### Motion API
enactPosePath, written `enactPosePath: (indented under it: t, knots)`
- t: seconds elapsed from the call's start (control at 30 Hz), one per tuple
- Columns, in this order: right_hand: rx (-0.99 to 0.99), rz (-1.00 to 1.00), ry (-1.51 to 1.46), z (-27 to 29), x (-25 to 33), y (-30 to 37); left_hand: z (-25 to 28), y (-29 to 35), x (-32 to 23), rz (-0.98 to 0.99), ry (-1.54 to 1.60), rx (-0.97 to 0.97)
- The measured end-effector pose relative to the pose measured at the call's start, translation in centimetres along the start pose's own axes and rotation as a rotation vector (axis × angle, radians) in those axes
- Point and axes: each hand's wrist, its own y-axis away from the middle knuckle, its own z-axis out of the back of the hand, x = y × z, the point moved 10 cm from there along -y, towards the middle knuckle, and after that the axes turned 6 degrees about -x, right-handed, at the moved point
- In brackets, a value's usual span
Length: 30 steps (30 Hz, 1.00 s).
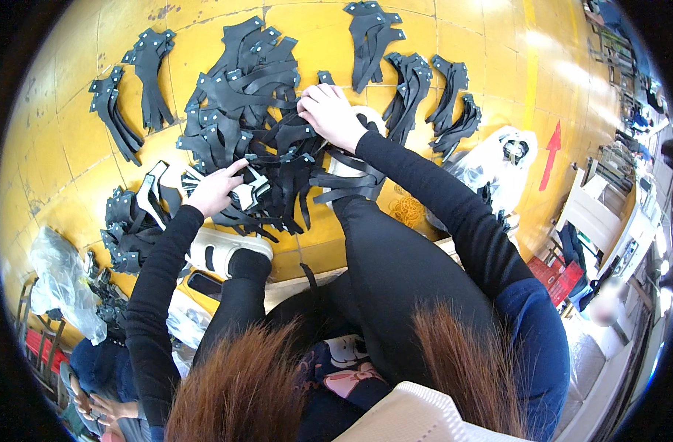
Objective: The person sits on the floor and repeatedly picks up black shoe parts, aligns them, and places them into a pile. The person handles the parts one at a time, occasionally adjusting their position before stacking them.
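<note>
My left hand rests at the near left side of a large heap of black strap pieces, fingers apart and index finger stretched out. Just beside its fingertips lie black-and-white pieces. My right hand is at the heap's right edge, with its fingers bent down over a black strap piece; the fingertips are partly hidden. More dark straps lie over my right shoe, below that hand. The pieces look flat and forked, with small light marks at their ends.
Smaller bundles of straps lie left and right on the yellow tiled floor. Yellow rubber bands sit by my right leg. A white plastic bag stands right, a clear bag left, and a phone beside my left shoe.
</note>
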Motion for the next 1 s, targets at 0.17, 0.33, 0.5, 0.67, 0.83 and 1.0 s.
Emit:
enactPosePath:
  t: [0.17,0.33,0.5,0.67,0.83,1.0]
  knots:
    - [0.019,-0.154,-0.37,1.0,-0.1,0.0,0.1,-0.3,0.0,0.028,0.047,0.031]
    - [0.057,-0.65,-0.916,-0.4,-2.7,0.8,0.5,-1.0,-0.1,0.027,0.066,0.034]
    - [-0.162,-0.844,-1.153,3.1,-6.4,0.5,0.5,-0.8,0.1,0.059,0.052,0.029]
    - [-0.396,-0.872,-1.004,12.1,-13.5,1.8,0.3,-0.7,0.1,0.05,0.025,0.05]
    - [-0.617,-0.908,-1.1,20.7,-19.2,7.9,0.4,-0.7,0.1,0.049,0.042,0.039]
    - [-0.925,-1.032,-0.922,27.1,-25.1,18.6,0.3,-0.6,0.2,0.06,0.061,0.042]
